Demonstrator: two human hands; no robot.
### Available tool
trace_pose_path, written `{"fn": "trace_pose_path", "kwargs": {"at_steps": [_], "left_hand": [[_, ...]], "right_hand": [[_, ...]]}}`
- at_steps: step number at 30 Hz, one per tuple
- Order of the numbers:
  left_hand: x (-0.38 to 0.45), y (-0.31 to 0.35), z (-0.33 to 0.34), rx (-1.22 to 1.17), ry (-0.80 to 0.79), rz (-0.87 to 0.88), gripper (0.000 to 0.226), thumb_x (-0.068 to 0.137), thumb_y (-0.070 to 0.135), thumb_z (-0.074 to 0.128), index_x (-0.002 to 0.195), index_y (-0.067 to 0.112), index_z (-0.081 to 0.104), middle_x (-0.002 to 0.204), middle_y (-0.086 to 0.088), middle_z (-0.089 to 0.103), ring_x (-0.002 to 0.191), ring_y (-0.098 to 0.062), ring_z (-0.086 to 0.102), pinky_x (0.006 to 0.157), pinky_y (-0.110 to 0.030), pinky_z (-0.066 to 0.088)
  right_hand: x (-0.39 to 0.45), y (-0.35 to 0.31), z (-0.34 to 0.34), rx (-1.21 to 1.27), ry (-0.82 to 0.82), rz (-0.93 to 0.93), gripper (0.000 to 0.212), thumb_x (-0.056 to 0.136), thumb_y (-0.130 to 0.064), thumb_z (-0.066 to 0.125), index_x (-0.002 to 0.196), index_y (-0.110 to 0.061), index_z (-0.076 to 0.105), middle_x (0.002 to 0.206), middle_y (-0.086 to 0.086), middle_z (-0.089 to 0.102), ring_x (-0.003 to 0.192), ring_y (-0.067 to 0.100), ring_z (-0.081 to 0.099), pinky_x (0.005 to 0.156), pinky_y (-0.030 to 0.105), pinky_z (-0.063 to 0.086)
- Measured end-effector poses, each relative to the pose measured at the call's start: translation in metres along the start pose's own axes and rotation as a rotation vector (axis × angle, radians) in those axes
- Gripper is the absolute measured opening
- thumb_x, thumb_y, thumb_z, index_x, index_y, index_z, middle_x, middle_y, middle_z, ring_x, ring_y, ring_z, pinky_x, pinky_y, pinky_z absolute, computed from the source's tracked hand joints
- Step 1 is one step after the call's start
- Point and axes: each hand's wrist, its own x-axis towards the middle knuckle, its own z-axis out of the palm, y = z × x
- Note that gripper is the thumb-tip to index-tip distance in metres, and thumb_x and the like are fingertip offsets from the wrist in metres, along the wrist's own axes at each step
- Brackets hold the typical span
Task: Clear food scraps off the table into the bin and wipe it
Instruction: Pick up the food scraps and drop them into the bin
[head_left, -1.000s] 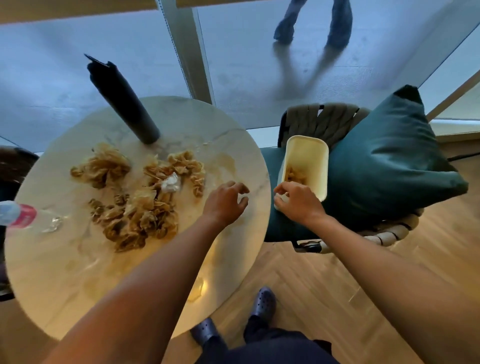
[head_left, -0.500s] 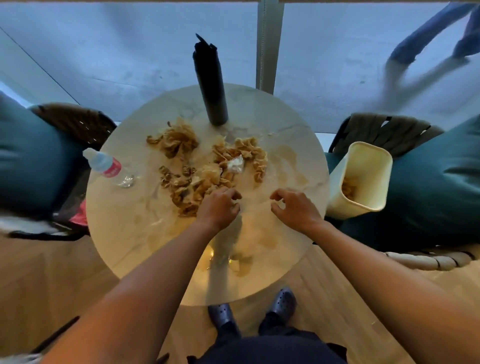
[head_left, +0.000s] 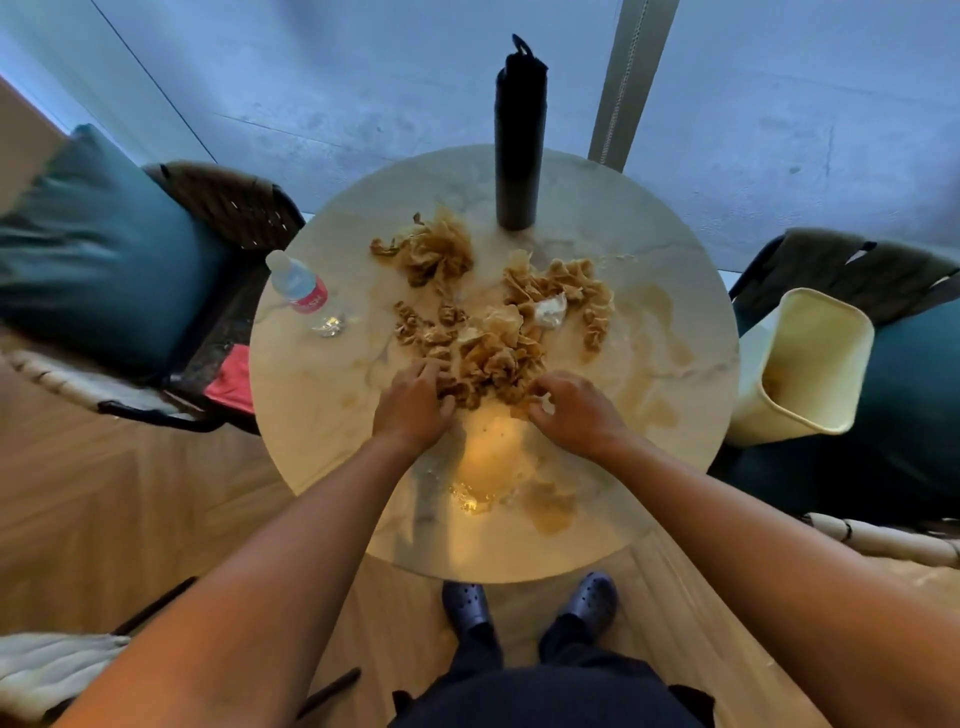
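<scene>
The food scraps (head_left: 488, 338) are spread over the middle of the table (head_left: 311, 415), just in front of the black bottle (head_left: 521, 140), and their near edge is being gathered by the left hand (head_left: 413, 410) and right hand (head_left: 574, 415), whose fingers are curled into the pile as if pinching clumps. Pieces could be dropped on the floor, since loose, greasy-looking clumps must be carried to the bin (head_left: 802, 364) standing well to the right of the bottle, off the table. The heap's long axis is judged to run roughly left to right, while the bin's mouth is tipped up and back toward the table.
</scene>
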Motion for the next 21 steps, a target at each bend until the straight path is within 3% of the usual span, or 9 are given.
{"fn": "trace_pose_path", "kwargs": {"at_steps": [4,10,15,18,21], "left_hand": [[0.0,-0.016,0.002,0.122,-0.174,0.018,0.06,0.094,0.031,0.058,0.151,0.027,0.04,0.147,-0.004,0.051,0.133,-0.029,0.046,0.108,-0.045,0.04],[-0.003,-0.028,0.004,0.025,-0.204,0.042,0.043,0.092,0.033,0.057,0.134,0.03,0.054,0.111,0.001,0.067,0.105,-0.024,0.063,0.094,-0.043,0.049],[0.0,-0.035,-0.002,0.129,-0.165,0.146,0.061,0.091,0.034,0.06,0.149,0.027,0.041,0.143,-0.002,0.051,0.127,-0.027,0.048,0.103,-0.043,0.042],[0.001,-0.038,-0.001,0.139,-0.231,0.166,0.066,0.091,0.036,0.059,0.152,0.031,0.034,0.137,-0.007,0.057,0.123,-0.028,0.052,0.1,-0.043,0.043],[0.001,-0.044,0.001,0.174,-0.259,0.177,0.065,0.092,0.037,0.058,0.152,0.031,0.034,0.134,-0.004,0.061,0.121,-0.028,0.054,0.098,-0.043,0.043]], "right_hand": [[0.008,-0.015,0.012,0.019,-0.014,-0.005,0.024,0.087,-0.026,0.063,0.11,-0.024,0.07,0.109,-0.001,0.067,0.097,0.019,0.062,0.083,0.04,0.055],[0.019,-0.027,0.027,-0.006,-0.048,-0.001,0.029,0.088,-0.026,0.062,0.115,-0.02,0.069,0.11,0.002,0.065,0.101,0.022,0.062,0.085,0.043,0.055],[0.024,-0.036,0.037,0.007,-0.06,-0.05,0.031,0.089,-0.021,0.061,0.119,-0.023,0.067,0.121,-0.001,0.063,0.107,0.02,0.061,0.088,0.041,0.054],[0.024,-0.04,0.046,-0.008,-0.113,-0.084,0.039,0.09,-0.018,0.062,0.129,-0.02,0.063,0.13,-0.002,0.059,0.108,0.02,0.062,0.09,0.039,0.054],[0.024,-0.045,0.054,-0.033,-0.142,-0.044,0.053,0.091,-0.019,0.06,0.143,-0.019,0.05,0.141,0.001,0.054,0.123,0.023,0.056,0.1,0.039,0.05]]}}
